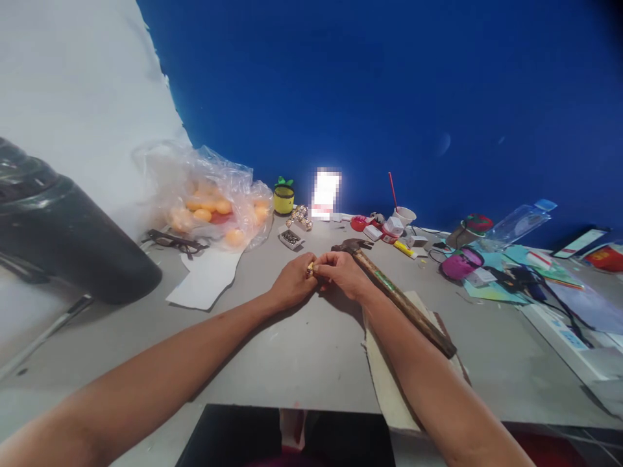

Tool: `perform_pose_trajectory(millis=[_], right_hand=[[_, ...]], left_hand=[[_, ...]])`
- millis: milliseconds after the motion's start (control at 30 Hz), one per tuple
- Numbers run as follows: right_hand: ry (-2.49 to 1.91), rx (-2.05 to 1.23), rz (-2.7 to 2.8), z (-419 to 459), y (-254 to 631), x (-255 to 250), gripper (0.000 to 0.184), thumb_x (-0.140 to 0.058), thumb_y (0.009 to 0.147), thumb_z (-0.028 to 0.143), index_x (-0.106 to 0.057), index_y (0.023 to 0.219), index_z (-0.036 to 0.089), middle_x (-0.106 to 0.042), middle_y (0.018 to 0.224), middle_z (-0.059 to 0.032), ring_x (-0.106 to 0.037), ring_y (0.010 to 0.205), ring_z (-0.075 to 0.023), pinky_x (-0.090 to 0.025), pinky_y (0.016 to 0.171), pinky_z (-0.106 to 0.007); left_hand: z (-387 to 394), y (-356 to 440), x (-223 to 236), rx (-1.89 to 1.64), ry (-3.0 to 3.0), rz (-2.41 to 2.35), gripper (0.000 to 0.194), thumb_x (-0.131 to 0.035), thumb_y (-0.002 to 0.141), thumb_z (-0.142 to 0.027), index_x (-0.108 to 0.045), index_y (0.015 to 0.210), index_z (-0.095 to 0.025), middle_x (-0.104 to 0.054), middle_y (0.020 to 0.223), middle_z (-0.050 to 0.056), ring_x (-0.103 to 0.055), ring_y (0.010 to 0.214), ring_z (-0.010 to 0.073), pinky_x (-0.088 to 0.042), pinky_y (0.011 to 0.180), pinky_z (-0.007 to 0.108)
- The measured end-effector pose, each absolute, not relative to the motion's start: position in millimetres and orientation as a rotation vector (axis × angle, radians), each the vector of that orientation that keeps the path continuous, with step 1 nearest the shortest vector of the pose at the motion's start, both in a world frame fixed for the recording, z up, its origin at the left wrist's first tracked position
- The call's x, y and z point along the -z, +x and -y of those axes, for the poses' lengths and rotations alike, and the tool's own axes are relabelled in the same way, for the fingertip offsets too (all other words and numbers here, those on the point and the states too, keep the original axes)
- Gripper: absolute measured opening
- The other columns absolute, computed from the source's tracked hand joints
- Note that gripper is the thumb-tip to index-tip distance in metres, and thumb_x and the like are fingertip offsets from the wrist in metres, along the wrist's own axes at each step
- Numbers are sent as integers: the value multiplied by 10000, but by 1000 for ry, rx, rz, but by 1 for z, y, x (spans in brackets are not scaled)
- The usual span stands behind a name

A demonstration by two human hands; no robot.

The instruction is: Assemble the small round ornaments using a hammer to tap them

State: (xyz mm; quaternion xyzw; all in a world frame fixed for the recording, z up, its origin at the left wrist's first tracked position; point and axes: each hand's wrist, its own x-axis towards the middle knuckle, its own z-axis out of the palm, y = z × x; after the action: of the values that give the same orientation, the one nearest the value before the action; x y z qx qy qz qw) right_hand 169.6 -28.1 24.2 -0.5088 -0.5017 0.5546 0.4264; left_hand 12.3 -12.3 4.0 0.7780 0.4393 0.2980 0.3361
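Note:
Over the middle of the table, my left hand (293, 280) is closed round a small gold-coloured piece (310, 268), too small to name more exactly. My right hand (342, 271) meets it there, thumb and forefinger pinched against the piece; whatever lies between those fingertips is hidden. Just right of my right hand rests a claw hammer (389, 285) with a worn wooden handle, its head pointing away from me. Beyond my hands stands a small open box (291, 239) of tiny metal bits, with a heap of shiny gold-coloured pieces (300, 217) behind it.
To the left are a plastic bag of orange fruit (209, 207), glasses (178, 241), white paper (207, 279) and a large dark cylinder (73, 227). A folded cloth (389, 370) lies under my right forearm. Small boxes, a white cup (405, 215) and a clear bottle (520, 226) stand right.

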Motion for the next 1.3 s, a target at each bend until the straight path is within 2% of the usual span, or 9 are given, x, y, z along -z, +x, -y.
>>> perform_pose_trajectory(millis=[333,500,700,767,833,933,1067,1167,1300], right_hand=[[-1263,-1382,1232,27,171,-19,253,-850,593,324,-664,709,197,-580,564,36,-514,510,-109,-502,457,-239],[-1178,-1416,1169,23,178,-14,323,-854,622,413,-661,758,194,-653,639,13,-502,476,-86,-503,472,-242],[-1351,-1038,1204,13,188,-8,278,-761,691,449,-656,783,209,-676,673,-7,-531,507,-128,-466,489,-268],[-1498,-750,1324,11,195,-9,213,-690,776,418,-669,810,208,-715,754,-33,-597,596,-164,-499,588,-300],[-1686,-401,1488,11,204,-12,167,-633,851,353,-697,880,202,-747,891,-68,-666,797,-214,-525,767,-346],[-2003,-1,1688,13,219,-16,274,-641,905,332,-720,1114,174,-728,1156,-154,-642,1133,-309,-488,951,-424],[-2315,58,1765,14,233,-18,429,-660,940,432,-686,1253,140,-680,1277,-217,-611,1232,-365,-495,949,-448],[-2400,44,1773,13,237,-17,432,-623,969,457,-701,1236,126,-675,1279,-230,-616,1233,-374,-509,919,-446],[-2420,84,1814,14,231,-20,365,-603,992,411,-725,1165,113,-682,1242,-251,-632,1218,-367,-510,890,-419]], left_hand=[[10,10,-3,-823,1976,-1068,95,-588,798,-294,-548,833,-215,-638,786,-8,-565,720,177,-387,651,300],[8,5,-5,-895,1871,-1000,171,-627,786,-312,-602,911,-197,-648,794,-4,-573,723,173,-448,673,305],[4,3,-9,-903,1666,-973,243,-513,902,-404,-639,918,-196,-673,820,29,-617,745,175,-500,686,313],[1,2,-10,-893,1607,-961,244,-497,895,-380,-650,908,-191,-678,841,38,-638,771,177,-517,714,316],[0,2,-11,-882,1559,-955,248,-506,887,-380,-657,917,-185,-678,862,44,-645,782,175,-519,716,310],[0,0,-13,-892,1484,-972,306,-508,906,-444,-651,953,-177,-669,861,48,-616,725,159,-500,655,293],[1,-1,-11,-854,1592,-1009,292,-636,809,-374,-638,1036,-191,-607,766,-5,-548,646,145,-472,617,290],[0,-1,-7,-914,1694,-1073,382,-674,743,-291,-624,1107,-188,-626,863,3,-568,709,152,-497,664,300],[-2,1,-3,-991,1687,-1091,433,-720,728,-322,-615,1124,-182,-655,960,20,-606,786,160,-540,715,307]])
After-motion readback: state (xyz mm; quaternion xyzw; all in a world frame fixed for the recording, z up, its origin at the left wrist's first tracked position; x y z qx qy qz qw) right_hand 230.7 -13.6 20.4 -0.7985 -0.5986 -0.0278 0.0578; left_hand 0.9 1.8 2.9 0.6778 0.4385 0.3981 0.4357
